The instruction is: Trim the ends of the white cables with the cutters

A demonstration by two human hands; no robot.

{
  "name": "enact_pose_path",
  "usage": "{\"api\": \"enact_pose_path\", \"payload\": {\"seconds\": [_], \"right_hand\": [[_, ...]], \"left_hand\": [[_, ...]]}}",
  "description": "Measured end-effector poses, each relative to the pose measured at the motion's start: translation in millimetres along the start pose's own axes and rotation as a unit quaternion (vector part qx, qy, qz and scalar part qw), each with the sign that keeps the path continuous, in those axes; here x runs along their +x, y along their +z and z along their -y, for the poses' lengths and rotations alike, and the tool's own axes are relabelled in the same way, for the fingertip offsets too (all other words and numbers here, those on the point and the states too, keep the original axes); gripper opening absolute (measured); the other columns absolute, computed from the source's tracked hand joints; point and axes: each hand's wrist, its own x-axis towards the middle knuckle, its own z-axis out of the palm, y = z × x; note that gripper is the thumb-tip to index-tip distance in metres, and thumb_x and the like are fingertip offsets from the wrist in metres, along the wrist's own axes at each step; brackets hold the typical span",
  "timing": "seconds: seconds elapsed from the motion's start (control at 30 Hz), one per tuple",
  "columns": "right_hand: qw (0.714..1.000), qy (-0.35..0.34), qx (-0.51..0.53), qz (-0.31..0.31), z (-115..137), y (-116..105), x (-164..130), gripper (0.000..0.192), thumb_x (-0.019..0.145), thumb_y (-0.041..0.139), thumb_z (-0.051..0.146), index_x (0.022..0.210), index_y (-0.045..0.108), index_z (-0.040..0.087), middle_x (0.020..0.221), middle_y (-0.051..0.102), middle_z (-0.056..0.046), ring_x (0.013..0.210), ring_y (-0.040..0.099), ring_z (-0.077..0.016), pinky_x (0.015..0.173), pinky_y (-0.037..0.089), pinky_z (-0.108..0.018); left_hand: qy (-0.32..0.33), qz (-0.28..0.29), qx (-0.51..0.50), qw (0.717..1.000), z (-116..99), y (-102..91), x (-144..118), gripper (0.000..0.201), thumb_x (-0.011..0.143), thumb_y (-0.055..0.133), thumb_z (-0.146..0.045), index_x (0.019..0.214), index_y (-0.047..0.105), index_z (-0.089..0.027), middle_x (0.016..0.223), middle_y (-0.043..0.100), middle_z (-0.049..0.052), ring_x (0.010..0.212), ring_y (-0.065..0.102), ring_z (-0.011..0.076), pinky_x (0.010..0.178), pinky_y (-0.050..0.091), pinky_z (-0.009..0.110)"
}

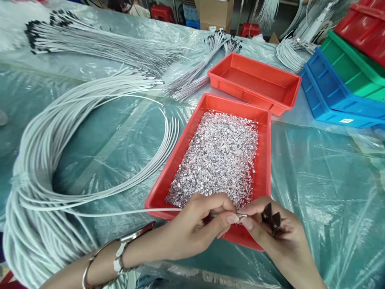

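Note:
My left hand [197, 224] pinches the end of a thin white wire [126, 212] that runs in from a large coil of white wires [45, 176] at the left. My right hand [273, 228] meets it fingertip to fingertip, pressing a small silver metal piece [243, 216] onto the wire's tip. Several dark pieces [271, 220] are tucked in the right palm. Both hands hover over the near edge of a red tray [174, 160] filled with tiny shiny metal terminals [216, 156].
A second red tray [255, 80] stands behind the first. Blue [327, 96], green [349, 68] and red [363, 28] crates sit stacked at the far right. Bundles of black-tipped white wires [99, 44] lie across the back of the plastic-covered table [325, 176].

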Motion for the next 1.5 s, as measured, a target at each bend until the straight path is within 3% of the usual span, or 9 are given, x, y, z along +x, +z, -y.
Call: {"api": "enact_pose_path", "payload": {"seconds": [0.2, 0.33, 0.47, 0.67, 0.87, 0.97, 1.3, 1.4, 1.5], "right_hand": [[0.991, 0.074, 0.112, -0.018, -2.8, 3.3, -1.3, 0.006, 0.085, 0.069, 0.025, 0.08, 0.07, 0.029, 0.058, 0.038, 0.006, 0.051, 0.031, -0.0107, 0.046, 0.026, -0.023], [0.978, 0.099, 0.183, 0.032, -7.4, 0.7, 0.6, 0.009, 0.085, 0.071, 0.029, 0.077, 0.069, 0.026, 0.055, 0.032, 0.008, 0.049, 0.021, -0.0092, 0.043, 0.019, -0.022], [0.973, 0.105, 0.204, 0.036, -11.4, -1.0, 1.6, 0.015, 0.082, 0.074, 0.032, 0.073, 0.068, 0.023, 0.053, 0.029, 0.009, 0.047, 0.019, -0.0078, 0.041, 0.016, -0.021], [0.986, 0.083, 0.146, -0.018, -10.6, 4.2, -0.7, 0.012, 0.081, 0.069, 0.017, 0.07, 0.066, 0.022, 0.053, 0.032, 0.009, 0.047, 0.019, -0.0077, 0.041, 0.016, -0.021], [0.996, -0.004, 0.025, -0.09, -2.9, 9.8, 2.0, 0.019, 0.081, 0.064, 0.009, 0.075, 0.07, 0.026, 0.052, 0.026, 0.01, 0.046, 0.018, -0.0078, 0.042, 0.015, -0.021], [0.996, -0.019, 0.005, -0.089, -0.4, 9.4, 2.9, 0.019, 0.081, 0.064, 0.009, 0.077, 0.07, 0.026, 0.053, 0.025, 0.01, 0.046, 0.018, -0.0078, 0.042, 0.015, -0.022], [0.996, 0.056, 0.028, -0.07, -3.5, 3.9, 2.4, 0.01, 0.082, 0.066, 0.019, 0.073, 0.069, 0.022, 0.055, 0.025, 0.009, 0.049, 0.018, -0.0094, 0.044, 0.019, -0.023], [0.994, 0.072, 0.027, -0.079, -1.5, 5.5, 2.2, 0.011, 0.082, 0.065, 0.02, 0.071, 0.067, 0.021, 0.054, 0.028, 0.009, 0.049, 0.02, -0.0098, 0.045, 0.019, -0.024], [0.99, 0.089, 0.025, -0.102, 1.5, 7.6, 2.6, 0.013, 0.081, 0.064, 0.021, 0.069, 0.066, 0.02, 0.054, 0.029, 0.008, 0.05, 0.021, -0.0103, 0.046, 0.02, -0.026]], "left_hand": [[0.0, 0.013, 0.005, 1.0, 2.6, -0.7, 0.8, 0.021, 0.096, 0.048, -0.024, 0.076, 0.048, -0.018, 0.06, 0.045, -0.005, 0.052, 0.037, 0.0076, 0.047, 0.027, 0.021], [-0.007, 0.023, 0.017, 1.0, 2.9, -2.1, -0.3, 0.022, 0.097, 0.047, -0.025, 0.076, 0.047, -0.018, 0.06, 0.047, -0.005, 0.052, 0.038, 0.0077, 0.046, 0.027, 0.021], [-0.003, 0.023, 0.033, 0.999, 2.5, -1.7, -1.9, 0.022, 0.097, 0.047, -0.025, 0.076, 0.048, -0.018, 0.059, 0.045, -0.006, 0.052, 0.036, 0.0077, 0.047, 0.027, 0.021], [-0.019, 0.011, 0.034, 0.999, 1.6, -0.1, -0.4, 0.023, 0.096, 0.048, -0.026, 0.074, 0.049, -0.018, 0.059, 0.044, -0.006, 0.052, 0.035, 0.0077, 0.047, 0.027, 0.021], [-0.04, -0.011, 0.021, 0.999, -1.8, 0.8, 0.5, 0.023, 0.097, 0.046, -0.027, 0.077, 0.051, -0.017, 0.061, 0.046, -0.006, 0.053, 0.038, 0.0068, 0.046, 0.028, 0.019], [-0.043, -0.014, 0.018, 0.999, -2.2, 0.6, 0.0, 0.024, 0.098, 0.045, -0.027, 0.078, 0.051, -0.017, 0.061, 0.046, -0.006, 0.054, 0.038, 0.0064, 0.047, 0.028, 0.018], [-0.048, -0.011, 0.02, 0.999, -0.9, -0.1, 2.4, 0.022, 0.099, 0.045, -0.027, 0.08, 0.052, -0.017, 0.062, 0.046, -0.006, 0.055, 0.039, 0.0066, 0.049, 0.03, 0.019], [-0.047, 0.0, 0.014, 0.999, -1.4, 0.9, 1.6, 0.015, 0.096, 0.051, -0.026, 0.084, 0.051, -0.017, 0.061, 0.042, -0.007, 0.054, 0.035, 0.0071, 0.047, 0.026, 0.02], [-0.044, -0.012, -0.003, 0.999, 2.3, 2.7, 0.2, 0.012, 0.094, 0.055, -0.027, 0.089, 0.05, -0.018, 0.066, 0.049, -0.006, 0.056, 0.039, 0.0074, 0.048, 0.029, 0.02]]}}
